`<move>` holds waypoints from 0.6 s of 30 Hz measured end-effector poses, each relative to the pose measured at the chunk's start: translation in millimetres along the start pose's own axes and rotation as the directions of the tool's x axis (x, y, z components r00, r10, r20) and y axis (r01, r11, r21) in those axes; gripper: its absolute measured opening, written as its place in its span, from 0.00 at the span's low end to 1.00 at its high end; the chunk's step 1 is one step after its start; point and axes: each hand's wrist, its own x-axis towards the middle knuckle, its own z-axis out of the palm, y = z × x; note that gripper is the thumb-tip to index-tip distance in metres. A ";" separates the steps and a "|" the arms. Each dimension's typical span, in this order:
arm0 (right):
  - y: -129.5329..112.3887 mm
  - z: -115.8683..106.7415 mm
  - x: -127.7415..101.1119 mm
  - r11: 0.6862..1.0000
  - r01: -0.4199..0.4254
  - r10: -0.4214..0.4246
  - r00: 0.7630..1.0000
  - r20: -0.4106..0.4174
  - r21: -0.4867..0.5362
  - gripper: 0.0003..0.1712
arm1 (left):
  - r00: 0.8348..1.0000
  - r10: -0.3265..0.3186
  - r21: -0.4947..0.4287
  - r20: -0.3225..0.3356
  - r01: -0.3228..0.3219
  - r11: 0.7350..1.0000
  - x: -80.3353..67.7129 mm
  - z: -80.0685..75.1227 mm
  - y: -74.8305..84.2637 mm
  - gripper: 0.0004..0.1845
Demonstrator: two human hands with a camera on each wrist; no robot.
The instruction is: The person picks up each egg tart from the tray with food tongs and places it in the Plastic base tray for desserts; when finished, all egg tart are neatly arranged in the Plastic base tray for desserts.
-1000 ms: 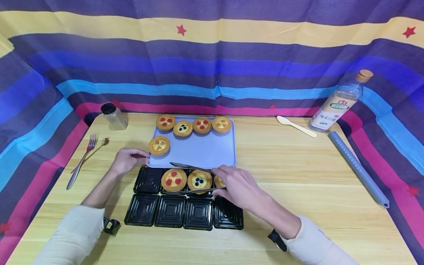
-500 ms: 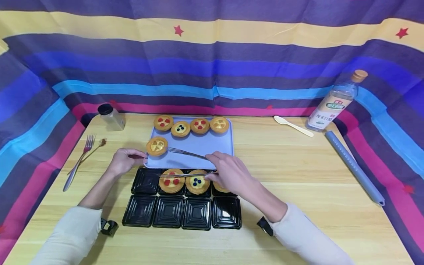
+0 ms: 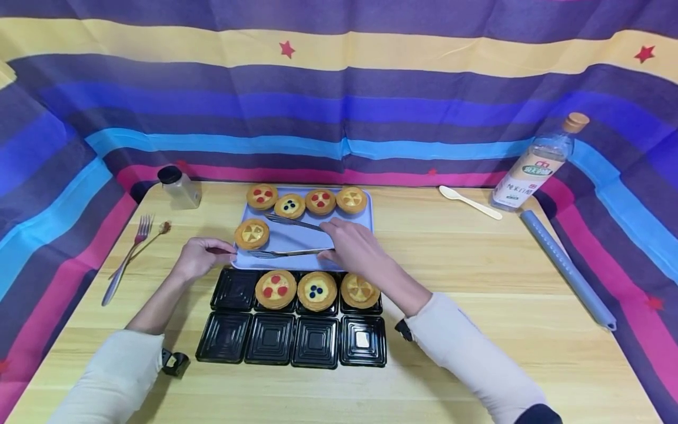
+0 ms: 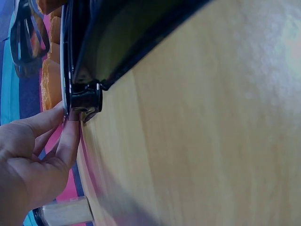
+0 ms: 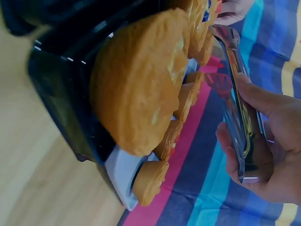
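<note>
My right hand (image 3: 352, 247) holds metal tongs (image 5: 242, 122) spread apart over the blue tray (image 3: 312, 238). The tong tips lie above and below a tart with pale wedge pieces (image 3: 252, 234) at the tray's left; contact with it cannot be told. At the tray's front left corner my left hand (image 4: 40, 150) pinches the rim between thumb and fingers. Several tarts, such as a red-topped tart (image 3: 262, 196), line the tray's back edge. In front, a black container (image 3: 231, 290) is vacant at the left of the near row, while three tarts, including a blue-dotted tart (image 3: 316, 291), sit in the others.
A second row of black containers (image 3: 270, 338) lies nearer me. Left are a fork (image 3: 127, 259), a thin spoon (image 3: 148, 241) and a dark-lidded jar (image 3: 180, 187). Right are a pale spoon (image 3: 471, 203), a labelled bottle (image 3: 535, 168) and a grey-blue bar (image 3: 567, 268). Striped cloth (image 3: 424, 129) surrounds the table.
My right hand has carried the spread tongs from over the containers up and away to the tart at the tray's left. My left hand stays on the tray corner.
</note>
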 end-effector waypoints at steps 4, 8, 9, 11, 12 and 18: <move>-3.7 2.8 13.9 1.000 -0.006 0.007 0.999 0.041 -0.018 0.35 | 1.000 -0.001 -0.011 0.004 0.002 1.000 0.0 -0.1 0.0 0.14; -7.4 6.1 22.2 0.999 -0.007 0.009 0.998 0.059 -0.038 0.32 | 1.000 -0.001 -0.020 0.006 0.001 1.000 -0.3 0.0 0.4 0.14; -8.1 6.8 23.5 0.999 -0.007 0.010 0.998 0.061 -0.044 0.32 | 1.000 -0.001 -0.020 0.007 0.001 1.000 -0.3 0.0 0.5 0.14; -9.0 7.9 25.8 0.999 -0.006 0.009 0.998 0.063 -0.051 0.31 | 1.000 -0.006 -0.020 0.007 0.006 1.000 -0.5 -0.1 0.8 0.14; -9.4 8.5 26.8 0.999 -0.007 0.010 0.998 0.064 -0.050 0.30 | 1.000 -0.009 -0.019 0.007 0.009 1.000 -0.5 -0.2 0.9 0.14; -10.3 11.9 32.3 0.998 -0.022 0.026 0.996 0.085 -0.055 0.31 | 1.000 -0.011 -0.022 0.004 0.011 1.000 -0.3 -0.1 1.0 0.14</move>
